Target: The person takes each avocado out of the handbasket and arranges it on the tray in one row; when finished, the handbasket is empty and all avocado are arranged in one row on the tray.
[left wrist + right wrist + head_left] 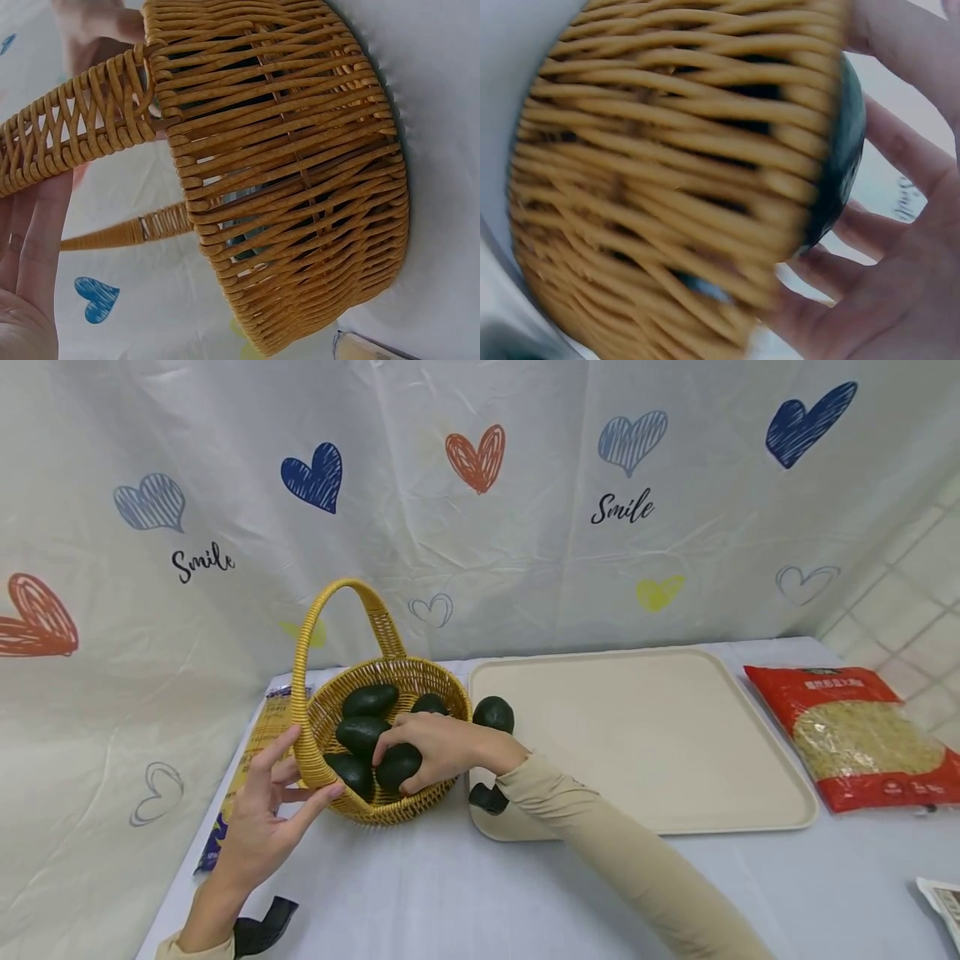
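Observation:
A yellow woven basket (390, 814) with a tall handle (303, 652) holds several dark green avocados (370, 700). My left hand (255, 827) grips the handle low on its near left side, thumb toward the front rim; the left wrist view shows its fingers (41, 247) behind the handle. Reaching in over the right rim, my right hand (438, 743) has its fingers round an avocado (397, 768) near the front of the basket. In the right wrist view that avocado (844, 150) shows above the rim, between fingers and wicker. One more avocado (493, 714) lies on the beige tray's left side.
The beige tray (637, 743) stands right of the basket. Beyond it lies a red bag of pasta (862, 735). A long yellow and purple packet (258, 735) lies left of the basket. Part of a white packet (941, 902) shows at the right edge. A printed curtain (525, 527) hangs behind.

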`<state>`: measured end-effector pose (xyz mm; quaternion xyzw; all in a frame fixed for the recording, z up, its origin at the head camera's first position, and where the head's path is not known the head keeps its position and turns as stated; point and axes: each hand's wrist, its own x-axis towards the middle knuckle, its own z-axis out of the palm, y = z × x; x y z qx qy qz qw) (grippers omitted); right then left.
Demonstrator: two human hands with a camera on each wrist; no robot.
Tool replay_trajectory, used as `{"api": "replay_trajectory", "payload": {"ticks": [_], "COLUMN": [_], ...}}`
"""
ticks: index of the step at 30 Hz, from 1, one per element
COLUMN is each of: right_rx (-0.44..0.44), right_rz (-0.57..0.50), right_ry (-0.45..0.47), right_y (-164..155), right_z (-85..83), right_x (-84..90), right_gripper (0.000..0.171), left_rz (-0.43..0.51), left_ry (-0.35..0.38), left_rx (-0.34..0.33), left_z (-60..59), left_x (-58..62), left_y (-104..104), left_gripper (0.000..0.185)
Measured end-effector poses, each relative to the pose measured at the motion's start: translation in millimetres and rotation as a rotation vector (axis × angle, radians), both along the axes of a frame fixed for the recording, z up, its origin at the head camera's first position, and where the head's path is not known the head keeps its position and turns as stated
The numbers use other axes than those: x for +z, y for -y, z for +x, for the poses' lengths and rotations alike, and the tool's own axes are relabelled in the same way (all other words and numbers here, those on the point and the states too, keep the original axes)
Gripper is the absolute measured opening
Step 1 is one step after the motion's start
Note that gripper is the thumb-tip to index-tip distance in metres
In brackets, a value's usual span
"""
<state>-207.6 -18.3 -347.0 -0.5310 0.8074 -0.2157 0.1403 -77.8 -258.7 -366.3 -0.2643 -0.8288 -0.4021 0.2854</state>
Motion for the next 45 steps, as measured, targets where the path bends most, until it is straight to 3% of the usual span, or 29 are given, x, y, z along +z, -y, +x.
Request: {"api": "replay_trajectory", "payload": {"ticks": [8, 15, 23, 30, 38, 45], "right_rx": [-0.031, -0.117, -0.287, -0.382, -0.372, -0.367], "right_rz": [-0.155, -0.288, -0.293, -0.269, -0.226, -0.215], "right_ry": [-0.006, 0.003, 0.092, 0.118, 0.094, 0.055], "right_y": [-48.0, -110.6, -166.9, -190.7, -191.4, -193.3], "right_z": [5.0, 2.6, -8.8, -17.2, -25.8, -28.6], "right_x": [25.0, 30.5, 19.3, -2.7, -21.9, -32.2], "right_gripper": [0.04, 0.04, 0.04, 0.043, 0.041, 0.038], "left_rz": [0.002, 0.009, -0.001, 0.003, 0.001, -0.005], "left_ry": [-0.003, -0.01, -0.01, 0.008, 0.028, 0.019], "left_rx": [-0.014, -0.01, -0.002, -0.014, -0.006, -0.01], "left_z": [0.3, 0.4, 2.5, 1.9, 2.0, 2.0], "left_x": [-0.5, -1.6, -2.6, 0.5, 1.1, 2.1], "left_y": [-0.9, 0.9, 1.8, 0.3, 0.1, -0.4], "left_gripper": [0.078, 0.079, 0.079, 0.08, 0.086, 0.081]}}
